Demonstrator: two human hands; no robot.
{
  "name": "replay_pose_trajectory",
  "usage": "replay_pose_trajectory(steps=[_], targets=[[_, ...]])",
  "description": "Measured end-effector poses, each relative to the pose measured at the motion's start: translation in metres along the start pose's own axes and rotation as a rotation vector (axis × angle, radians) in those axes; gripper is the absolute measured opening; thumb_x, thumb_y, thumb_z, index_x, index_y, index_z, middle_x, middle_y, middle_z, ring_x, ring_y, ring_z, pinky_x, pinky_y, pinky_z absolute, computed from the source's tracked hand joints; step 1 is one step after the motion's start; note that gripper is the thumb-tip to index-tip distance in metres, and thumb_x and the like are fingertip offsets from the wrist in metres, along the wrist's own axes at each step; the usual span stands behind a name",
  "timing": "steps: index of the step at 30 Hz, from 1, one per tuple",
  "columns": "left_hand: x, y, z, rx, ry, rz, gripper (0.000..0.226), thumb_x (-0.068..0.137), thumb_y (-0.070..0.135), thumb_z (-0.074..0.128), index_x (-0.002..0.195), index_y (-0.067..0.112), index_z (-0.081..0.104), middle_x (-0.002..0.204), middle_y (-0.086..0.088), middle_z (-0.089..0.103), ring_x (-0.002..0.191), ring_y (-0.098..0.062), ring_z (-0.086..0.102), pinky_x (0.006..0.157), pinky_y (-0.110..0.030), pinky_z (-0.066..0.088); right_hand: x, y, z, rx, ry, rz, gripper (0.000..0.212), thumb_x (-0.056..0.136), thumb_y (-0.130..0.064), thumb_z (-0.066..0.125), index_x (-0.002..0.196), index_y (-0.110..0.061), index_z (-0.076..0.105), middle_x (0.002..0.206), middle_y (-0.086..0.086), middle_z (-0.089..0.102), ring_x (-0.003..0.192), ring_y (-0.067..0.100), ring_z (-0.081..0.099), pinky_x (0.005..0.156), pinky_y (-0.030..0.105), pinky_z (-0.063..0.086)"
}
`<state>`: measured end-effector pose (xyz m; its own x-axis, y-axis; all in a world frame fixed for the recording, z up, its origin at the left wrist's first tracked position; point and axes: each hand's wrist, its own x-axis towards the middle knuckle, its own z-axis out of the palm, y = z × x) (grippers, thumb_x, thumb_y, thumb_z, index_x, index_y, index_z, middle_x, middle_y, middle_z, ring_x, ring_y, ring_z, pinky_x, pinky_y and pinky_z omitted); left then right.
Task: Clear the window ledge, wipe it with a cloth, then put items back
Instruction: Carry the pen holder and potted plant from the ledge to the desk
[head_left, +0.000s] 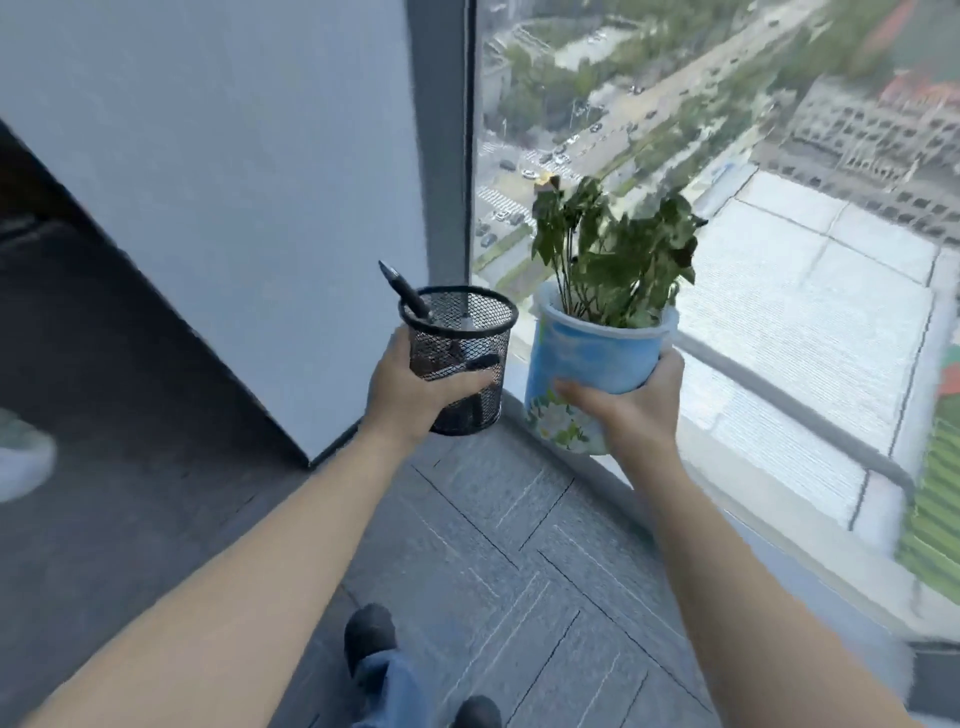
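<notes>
My left hand (410, 387) grips a black wire-mesh pen holder (460, 358) with a black pen (405, 293) sticking out of it. My right hand (626, 397) holds a blue flower-printed pot (587, 358) with a leafy green plant (613, 249). Both are held in the air, side by side, above the corner where the narrow pale window ledge (737, 530) meets the wall. The ledge runs along the bottom of the glass toward the lower right.
A tall window (727, 156) overlooks streets and rooftops far below. A white wall panel (234, 182) and grey frame post (441, 130) stand on the left. Grey carpet tiles (493, 545) cover the floor. My dark shoes (371, 636) show at the bottom; a pale shoe (21, 452) sits far left.
</notes>
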<state>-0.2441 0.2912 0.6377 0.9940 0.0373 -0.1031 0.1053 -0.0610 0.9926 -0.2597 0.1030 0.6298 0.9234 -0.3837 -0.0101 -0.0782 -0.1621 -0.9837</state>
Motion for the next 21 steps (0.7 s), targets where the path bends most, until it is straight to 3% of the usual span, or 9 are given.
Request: replay_pose_trajectory(steps=[3,6,8,10,12,14,18,21], targets=[[-0.03,0.015,-0.056,0.0,0.164,0.027,0.063,0.034,0.037,0.075,0.092,0.031,0.051,0.092,0.014,0.061,0.089,-0.009,0.06,0.082,-0.026,0.049,-0.023,-0.03,0.043,0.027,-0.159,-0.09,0.076,0.038,-0.021,0.083,0.1,-0.021,0.04,0.103,0.006,0.054,0.091,0.02,0.059,0.073,0.039,0.057],[-0.064,0.027,-0.114,-0.02,0.302,0.05,0.059,0.047,0.019,0.08,0.098,0.022,0.05,0.093,0.008,0.062,0.086,-0.006,0.058,0.077,-0.019,0.049,-0.054,-0.058,0.094,0.078,-0.302,-0.149,0.066,0.038,-0.021,0.082,0.089,-0.03,0.041,0.101,0.007,0.056,0.087,0.02,0.059,0.069,0.034,0.056],[-0.09,0.032,-0.158,-0.011,0.398,0.061,0.055,0.048,0.02,0.081,0.094,0.026,0.051,0.098,0.004,0.063,0.091,-0.009,0.06,0.08,-0.02,0.049,-0.08,-0.073,0.13,0.106,-0.409,-0.176,0.069,0.036,-0.028,0.082,0.093,-0.031,0.042,0.109,0.014,0.057,0.09,0.022,0.061,0.069,0.031,0.056],[-0.122,0.036,-0.202,0.011,0.509,0.078,0.053,0.048,0.023,0.081,0.091,0.028,0.051,0.103,0.002,0.064,0.096,-0.014,0.06,0.084,-0.025,0.049,-0.112,-0.088,0.166,0.101,-0.512,-0.2,0.077,0.035,-0.032,0.081,0.102,-0.022,0.044,0.109,0.014,0.057,0.088,0.018,0.061,0.064,0.019,0.054],[-0.156,0.039,-0.245,0.021,0.605,0.1,0.049,0.056,0.014,0.081,0.094,0.022,0.051,0.107,-0.002,0.063,0.093,-0.011,0.06,0.079,-0.017,0.049,-0.149,-0.104,0.2,0.11,-0.604,-0.22,0.081,0.038,-0.026,0.082,0.105,-0.016,0.04,0.106,0.009,0.054,0.085,0.013,0.058,0.061,0.012,0.051],[-0.192,0.041,-0.286,0.009,0.683,0.106,0.05,0.054,0.012,0.081,0.095,0.018,0.052,0.105,-0.002,0.063,0.088,-0.006,0.059,0.073,-0.01,0.049,-0.189,-0.117,0.232,0.126,-0.687,-0.227,0.073,0.042,-0.022,0.082,0.1,-0.02,0.038,0.1,0.002,0.052,0.084,0.007,0.056,0.063,0.012,0.052],[-0.27,0.043,-0.365,0.022,0.802,0.111,0.073,0.039,0.031,0.078,0.105,0.007,0.057,0.102,-0.005,0.069,0.093,-0.017,0.065,0.082,-0.024,0.052,-0.276,-0.141,0.293,0.161,-0.884,-0.265,0.068,0.042,-0.015,0.087,0.096,-0.021,0.045,0.094,-0.003,0.056,0.081,0.003,0.061,0.061,0.014,0.054],[-0.33,0.044,-0.417,0.027,0.936,0.121,0.054,0.04,0.023,0.078,0.091,0.022,0.06,0.079,0.014,0.073,0.08,-0.004,0.066,0.078,-0.021,0.052,-0.341,-0.161,0.333,0.209,-1.017,-0.324,0.057,0.046,-0.007,0.085,0.082,-0.027,0.045,0.086,-0.01,0.053,0.069,-0.013,0.06,0.056,0.004,0.048]])
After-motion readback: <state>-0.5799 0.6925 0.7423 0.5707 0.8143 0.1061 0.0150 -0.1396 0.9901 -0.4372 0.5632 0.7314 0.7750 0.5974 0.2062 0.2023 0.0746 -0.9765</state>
